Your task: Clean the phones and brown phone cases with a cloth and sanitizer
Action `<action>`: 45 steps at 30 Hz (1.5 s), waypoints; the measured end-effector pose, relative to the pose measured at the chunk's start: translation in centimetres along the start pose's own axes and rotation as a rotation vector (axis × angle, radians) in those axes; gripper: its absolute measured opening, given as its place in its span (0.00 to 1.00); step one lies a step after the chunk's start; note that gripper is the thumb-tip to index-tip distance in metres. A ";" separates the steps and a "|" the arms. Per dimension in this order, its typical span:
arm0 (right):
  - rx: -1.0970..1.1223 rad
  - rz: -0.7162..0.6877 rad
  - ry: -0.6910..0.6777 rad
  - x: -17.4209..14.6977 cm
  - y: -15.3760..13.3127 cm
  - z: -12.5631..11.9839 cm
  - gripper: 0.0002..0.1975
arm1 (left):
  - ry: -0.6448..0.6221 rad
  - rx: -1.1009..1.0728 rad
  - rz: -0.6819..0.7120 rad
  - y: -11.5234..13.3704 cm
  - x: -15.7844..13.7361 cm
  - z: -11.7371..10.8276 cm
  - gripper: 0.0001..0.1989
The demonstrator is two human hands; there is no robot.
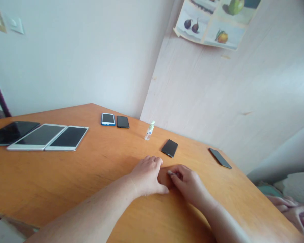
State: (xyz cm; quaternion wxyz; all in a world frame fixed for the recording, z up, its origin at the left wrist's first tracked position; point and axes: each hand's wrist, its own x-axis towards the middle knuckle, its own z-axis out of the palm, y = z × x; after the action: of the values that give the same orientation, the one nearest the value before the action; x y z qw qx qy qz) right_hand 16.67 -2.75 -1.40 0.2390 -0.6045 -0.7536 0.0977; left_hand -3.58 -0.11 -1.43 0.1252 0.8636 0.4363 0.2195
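Note:
My left hand (148,177) rests on the wooden table (108,189), its thumb spread away from the fingers and nothing visible between them. Just right of it, my right hand (186,182) is closed in a pinch. A small whitish spot shows at its fingertips; whether this is a nail or a tiny object I cannot tell. Beyond both hands a black smartphone (170,148) lies flat, touched by neither. Behind that phone, to the left, a small clear pump bottle (149,131) with a pale green top stands upright.
Two white tablets (67,138) and a dark tablet (12,132) lie at the left. Near the back edge are a blue-cased phone (108,118) and a black phone (123,122). Another dark phone (220,158) lies by the right edge. Walls border the table behind.

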 end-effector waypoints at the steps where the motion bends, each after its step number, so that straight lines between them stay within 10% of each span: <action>1: 0.057 -0.065 -0.048 -0.4 -1.2 0.4 0.06 | 0.003 0.004 0.004 0.0 0.0 0.0 0.30; 5: 0.026 -0.111 -0.089 -0.7 -2.4 0.3 0.06 | -0.016 0.003 0.005 0.0 0.0 -0.4 0.27; 12: -0.363 0.296 0.006 0.7 4.7 -3.4 0.07 | -0.030 -0.016 0.013 0.0 0.0 -0.7 0.31; 21: 0.105 -0.019 -0.295 -1.6 -1.0 -1.8 0.04 | -0.018 -0.068 -0.011 -0.2 -0.2 -0.5 0.28; 28: -0.278 0.274 -0.013 0.3 4.7 -3.7 0.03 | -0.039 -0.038 -0.011 0.0 0.0 -0.7 0.27; 37: 0.179 -0.081 -0.189 -1.3 -2.1 -0.6 0.06 | -0.023 -0.057 -0.013 0.0 0.1 -0.8 0.24; 45: -0.210 0.219 0.035 0.4 3.5 -2.6 0.05 | -0.025 -0.057 -0.012 -0.2 0.1 -0.7 0.25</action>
State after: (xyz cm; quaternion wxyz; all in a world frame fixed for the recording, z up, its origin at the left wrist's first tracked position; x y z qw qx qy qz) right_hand 20.86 -1.87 -0.56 0.1755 -0.7063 -0.6850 0.0335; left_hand -3.97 0.09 -0.88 0.1565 0.8597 0.4337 0.2199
